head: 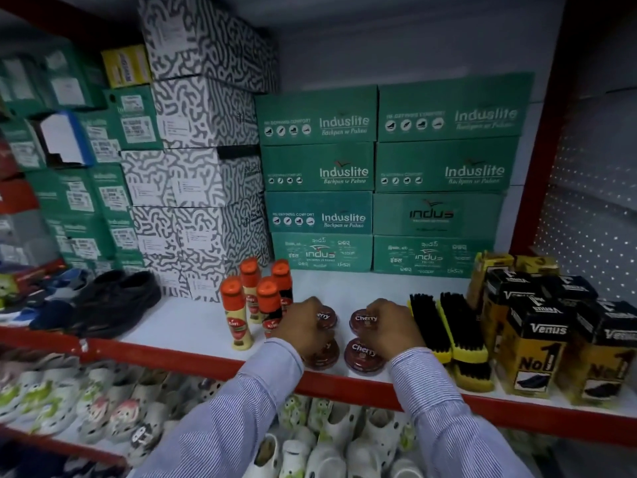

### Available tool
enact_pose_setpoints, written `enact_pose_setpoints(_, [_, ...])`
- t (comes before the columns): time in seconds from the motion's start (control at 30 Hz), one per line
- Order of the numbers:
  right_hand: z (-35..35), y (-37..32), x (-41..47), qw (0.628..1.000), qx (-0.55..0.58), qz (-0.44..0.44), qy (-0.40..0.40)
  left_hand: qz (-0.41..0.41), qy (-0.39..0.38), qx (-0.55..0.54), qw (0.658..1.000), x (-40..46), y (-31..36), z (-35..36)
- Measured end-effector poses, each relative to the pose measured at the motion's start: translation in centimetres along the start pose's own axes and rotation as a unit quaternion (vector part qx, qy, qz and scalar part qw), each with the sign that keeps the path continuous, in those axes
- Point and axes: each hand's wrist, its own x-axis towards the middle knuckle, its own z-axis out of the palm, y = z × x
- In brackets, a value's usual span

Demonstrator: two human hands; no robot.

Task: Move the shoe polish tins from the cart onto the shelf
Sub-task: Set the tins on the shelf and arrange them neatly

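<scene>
Several round dark-red "Cherry" shoe polish tins lie flat on the white shelf [179,326]. My left hand [303,327] is closed over the back left tin [326,318], partly hiding it and the front left tin [322,357]. My right hand [393,326] grips the right side of the back right tin [364,320]. The front right tin [362,355] lies free, just below that hand. The cart is out of view.
Orange-capped polish bottles [256,301] stand left of the tins. Yellow shoe brushes [448,332] and Venus boxes [537,339] crowd the right. Green Induslite boxes [320,215] line the back. Black shoes [113,301] sit at left; the red shelf edge [193,357] runs in front.
</scene>
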Motion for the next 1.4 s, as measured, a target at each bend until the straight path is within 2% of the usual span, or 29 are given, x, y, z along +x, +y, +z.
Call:
enact_pose_setpoints(0.1, [0.0,-0.4,1.7,0.999,0.022,-0.002,0.023,-0.006,0.003,0.051,0.999,1.9,0.5,0.5])
enact_pose_setpoints(0.27, [1.4,-0.3,3.4,1.0,0.0,-0.003,0.004,-0.021,0.0,0.138,0.99,4.4,-0.1,1.7])
enact_pose_setpoints(0.43, [2.0,-0.2,4.0,1.0,0.004,-0.002,0.004,-0.02,-0.013,0.125,0.992,5.7,-1.0,2.2])
enact_pose_setpoints(0.63, [2.0,0.1,4.1,1.0,0.0,-0.009,-0.006,-0.026,0.023,0.104,0.994,5.4,-0.7,2.8])
enact_pose_setpoints(1.13, [2.4,0.1,3.9,1.0,0.001,-0.01,0.023,-0.007,0.023,0.092,0.995,4.8,-0.1,2.8])
enact_pose_setpoints(1.4, [0.1,0.2,0.7,0.994,0.016,-0.093,0.045,0.005,0.06,0.082,0.995,1.6,0.4,0.6])
